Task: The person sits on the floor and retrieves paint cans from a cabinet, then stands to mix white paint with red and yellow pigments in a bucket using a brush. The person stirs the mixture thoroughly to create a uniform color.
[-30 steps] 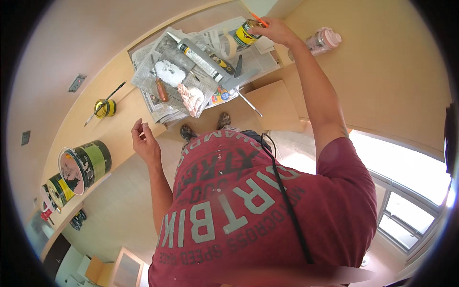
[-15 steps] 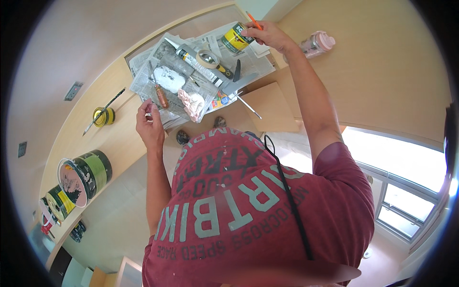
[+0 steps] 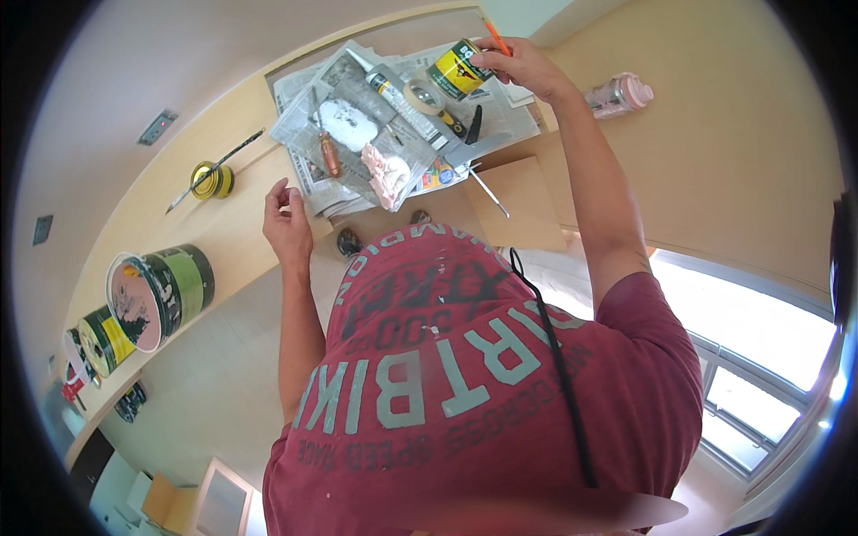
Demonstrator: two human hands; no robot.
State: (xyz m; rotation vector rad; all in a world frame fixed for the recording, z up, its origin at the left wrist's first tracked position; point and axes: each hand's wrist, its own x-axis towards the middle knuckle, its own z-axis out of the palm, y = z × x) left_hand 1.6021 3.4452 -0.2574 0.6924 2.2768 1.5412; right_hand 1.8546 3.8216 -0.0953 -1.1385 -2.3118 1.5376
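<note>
My right hand (image 3: 529, 71) is at the far right of the newspaper (image 3: 304, 118), its fingers closed at the rim of a green and yellow tin can (image 3: 458, 70). A slim orange stick (image 3: 496, 37) rises by those fingers; whether they also grip it is hidden. Left of the newspaper, my left hand (image 3: 288, 228) hovers with nothing in it, its fingers loosely bent and apart. Nearest to it on the paper lies a scraper with an amber handle (image 3: 330, 156). White paste (image 3: 349, 125), a crumpled pinkish cloth (image 3: 386, 177), a sealant cartridge (image 3: 407, 109) and a tape roll (image 3: 423, 96) lie there too.
A brush rests across a small yellow can (image 3: 212, 181) on the counter at left. Nearer stand a big paint bucket (image 3: 179, 290) and another can (image 3: 109, 339). A pink-lidded bottle (image 3: 618, 96) is right of my right hand. A dark-handled knife (image 3: 474, 125) lies on the newspaper.
My left hand has drawn left, away from the newspaper's edge. The can has shifted slightly left over the paper with my right hand by it. The whole view has shifted a little.
</note>
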